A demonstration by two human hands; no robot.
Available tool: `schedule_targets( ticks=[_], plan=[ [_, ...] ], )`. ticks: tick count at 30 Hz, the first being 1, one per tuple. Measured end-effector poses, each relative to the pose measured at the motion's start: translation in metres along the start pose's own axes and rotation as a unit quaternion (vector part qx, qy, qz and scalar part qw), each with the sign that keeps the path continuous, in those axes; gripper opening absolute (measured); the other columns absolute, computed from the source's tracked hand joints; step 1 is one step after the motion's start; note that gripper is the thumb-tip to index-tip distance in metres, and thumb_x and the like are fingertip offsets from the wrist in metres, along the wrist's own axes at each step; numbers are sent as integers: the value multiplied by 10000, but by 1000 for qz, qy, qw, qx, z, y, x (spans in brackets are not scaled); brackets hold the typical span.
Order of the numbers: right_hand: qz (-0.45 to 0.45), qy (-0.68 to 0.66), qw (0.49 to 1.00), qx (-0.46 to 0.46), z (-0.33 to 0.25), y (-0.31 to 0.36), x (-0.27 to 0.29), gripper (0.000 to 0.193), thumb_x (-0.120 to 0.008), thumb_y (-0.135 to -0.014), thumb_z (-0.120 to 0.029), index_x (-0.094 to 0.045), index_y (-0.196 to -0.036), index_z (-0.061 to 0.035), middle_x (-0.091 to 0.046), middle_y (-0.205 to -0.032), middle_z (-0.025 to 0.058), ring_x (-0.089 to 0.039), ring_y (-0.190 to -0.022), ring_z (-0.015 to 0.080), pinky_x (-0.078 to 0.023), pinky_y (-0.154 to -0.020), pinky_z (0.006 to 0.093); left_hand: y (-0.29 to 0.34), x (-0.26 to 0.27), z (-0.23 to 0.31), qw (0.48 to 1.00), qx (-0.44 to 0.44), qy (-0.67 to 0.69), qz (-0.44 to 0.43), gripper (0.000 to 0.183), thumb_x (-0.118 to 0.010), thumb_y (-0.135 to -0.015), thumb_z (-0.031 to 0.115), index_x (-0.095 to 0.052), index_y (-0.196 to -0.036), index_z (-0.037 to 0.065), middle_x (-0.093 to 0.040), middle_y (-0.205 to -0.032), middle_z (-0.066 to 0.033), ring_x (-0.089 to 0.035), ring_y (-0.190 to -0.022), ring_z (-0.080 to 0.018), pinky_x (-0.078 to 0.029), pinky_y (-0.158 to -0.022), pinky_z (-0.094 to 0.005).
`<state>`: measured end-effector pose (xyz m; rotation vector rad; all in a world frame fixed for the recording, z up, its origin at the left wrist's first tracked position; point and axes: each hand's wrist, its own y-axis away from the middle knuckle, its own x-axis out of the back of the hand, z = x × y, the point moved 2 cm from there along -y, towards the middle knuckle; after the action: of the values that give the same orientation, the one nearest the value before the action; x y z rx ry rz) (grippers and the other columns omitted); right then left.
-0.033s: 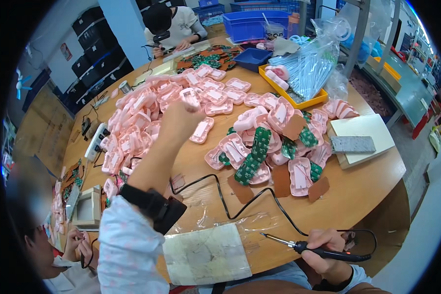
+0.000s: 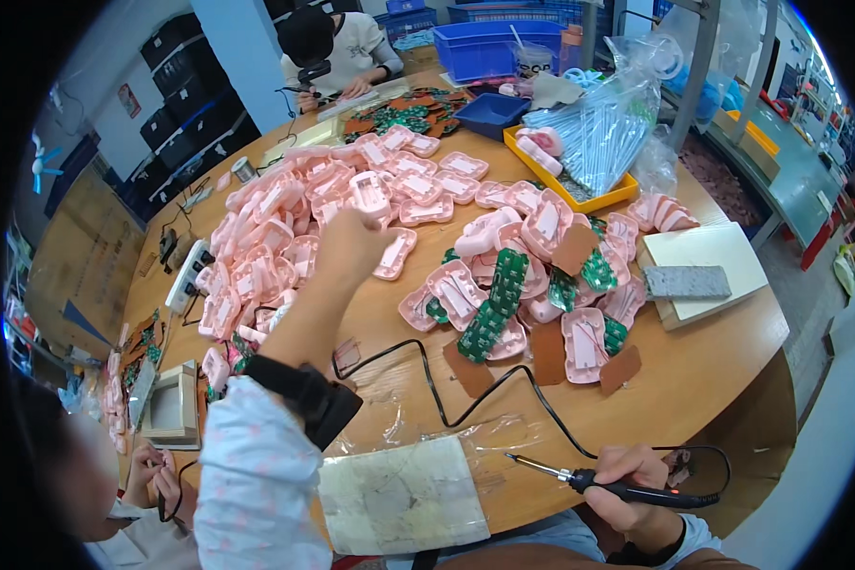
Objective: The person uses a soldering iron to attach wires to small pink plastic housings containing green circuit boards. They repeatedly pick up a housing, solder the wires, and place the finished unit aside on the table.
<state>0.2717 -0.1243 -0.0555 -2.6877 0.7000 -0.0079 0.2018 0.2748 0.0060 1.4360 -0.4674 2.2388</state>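
My left hand (image 2: 350,249) reaches out over the pile of pink plastic shells (image 2: 256,237). Its fingers are curled and mostly hidden behind the back of the hand. A pink shell (image 2: 370,193) with a pale inside stands up just beyond it, its lower end at my fingers. A black band with a dark box (image 2: 304,399) sits on the left wrist. Low on the right, my right hand (image 2: 627,484) is closed round the black handle of a soldering iron (image 2: 594,478). Its metal tip points left, above the table near a stained pale pad (image 2: 404,494).
The iron's black cord (image 2: 437,389) snakes across the wooden table. More shells with green circuit boards (image 2: 492,304) are heaped right of centre. A yellow tray (image 2: 589,201) holds light blue wires. A grey block (image 2: 686,281) rests on a cream box. Two people work at the far side and left.
My left hand has drawn back slightly toward me, and more of the shell beyond it shows. The right hand and the soldering iron have stayed in place.
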Motion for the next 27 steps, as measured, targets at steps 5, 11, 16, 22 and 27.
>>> schedule_targets(
  ticks=[5, 11, 16, 22, 27],
  plan=[
    [-16, 29, 999, -41, 6, -11, -3, 273, -689, -761, 27, -484, -928, -45, -528, -687, 80, -466, -565, 132, -361, -519, 274, -11, -67, -39, 983, -47, -101, 148, 485, -754, -713, 453, -694, -886, 3, -679, -816, -211, -663, -772, -345, -519, -727, -440],
    [5, 14, 1000, 2, 12, -14, 0, 276, -681, -757, 20, -485, -947, -20, -536, -700, 94, -472, -552, 141, -362, -509, 281, 27, -57, -54, 992, -73, -63, 78, 376, -705, -711, 318, -658, -873, -18, -657, -808, -197, -648, -782, -352, -520, -726, -437],
    [5, 20, 1000, -4, 16, -15, 1, 268, -672, -752, 13, -477, -930, -29, -526, -687, 94, -459, -546, 133, -347, -508, 273, 87, -8, -78, 985, -137, 28, 102, 280, -738, -689, 206, -650, -867, 8, -651, -940, -166, -622, -809, -310, -500, -739, -396],
    [2, 38, 999, 32, 8, -13, -2, 268, -671, -757, 1, -472, -934, -29, -524, -688, 92, -451, -543, 130, -336, -511, 272, 224, 36, -41, 975, -182, 121, -24, 447, -796, -674, 138, -614, -1074, 60, -650, -1082, -110, -609, -916, -248, -468, -783, -350],
    [-10, 48, 998, 27, 9, -11, -12, 272, -678, -759, -2, -474, -936, -28, -520, -676, 89, -447, -542, 129, -336, -513, 275, 292, -6, -47, 965, -207, 124, -106, 435, -804, -684, 156, -606, -1058, 55, -606, -1058, -126, -571, -969, -297, -448, -806, -360]
  ],
)
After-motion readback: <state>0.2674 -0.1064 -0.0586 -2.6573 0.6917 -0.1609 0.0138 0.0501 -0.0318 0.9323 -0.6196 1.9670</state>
